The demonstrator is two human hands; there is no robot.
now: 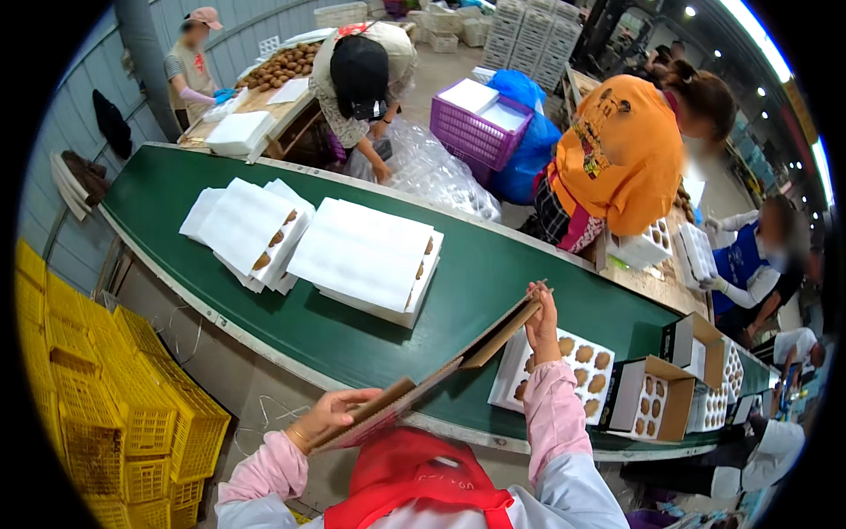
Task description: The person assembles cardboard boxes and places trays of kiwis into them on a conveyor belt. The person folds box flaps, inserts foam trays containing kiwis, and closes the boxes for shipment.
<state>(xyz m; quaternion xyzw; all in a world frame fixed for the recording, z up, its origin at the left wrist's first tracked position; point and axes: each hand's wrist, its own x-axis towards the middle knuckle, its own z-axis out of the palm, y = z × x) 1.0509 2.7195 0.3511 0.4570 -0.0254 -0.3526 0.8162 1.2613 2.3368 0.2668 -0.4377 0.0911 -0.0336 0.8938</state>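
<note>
Two bare hands, one brown part-folded cardboard box (432,385) between them: the left hand (328,414) has its fingers wrapped on the box's left end, the right hand (544,322) has its fingers pinched on the upper right edge. Box is tilted, raised over the near rim of the green conveyor belt (493,291), just in front of the wearer's red apron (414,467). On the belt, two paper-topped white tray stacks, the left one (248,220) untidy, the right one (361,251) squarer, brown fruit showing at their sides. Room is a packing hall; across the belt, a person in an orange top (626,150) and one in a black cap (359,75) bending over clear plastic bags (432,167). A wooden desk (196,132) at back carries loose brown fruit (282,66). Containers: one white moulded tray (507,379) of brown fruit below the right hand; next to it two black-sided open cartons (626,388), the nearer holding a fruit tray; purple crate (471,137) with white sheets; yellow crates (141,397) piled lower left, too many to count.
</note>
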